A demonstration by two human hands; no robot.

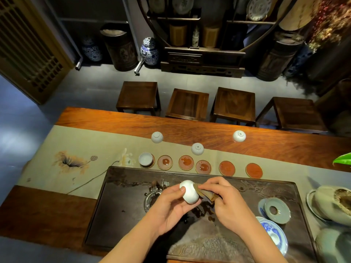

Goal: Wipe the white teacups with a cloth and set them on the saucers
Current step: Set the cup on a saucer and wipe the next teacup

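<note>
My left hand (175, 205) grips a white teacup (189, 194) tilted on its side above the dark tea tray (121, 211). My right hand (220, 198) pinches a brown cloth (204, 195) pressed against the cup's mouth. One upright white teacup (145, 159) stands on the leftmost saucer. To its right lies a row of several bare saucers, from a brown one (164, 162) to an orange one (254, 170). Three white teacups sit upside down farther back: one (157, 137) at the left, one (197, 149) in the middle, one (239, 136) at the right.
A glass vessel (151, 201) stands on the tray under my left hand. A pale lid (277, 210) and a blue-and-white dish (273, 233) sit at the tray's right end, with a cloth-covered bowl (330, 204) beyond. Several wooden stools (187, 103) line the table's far side.
</note>
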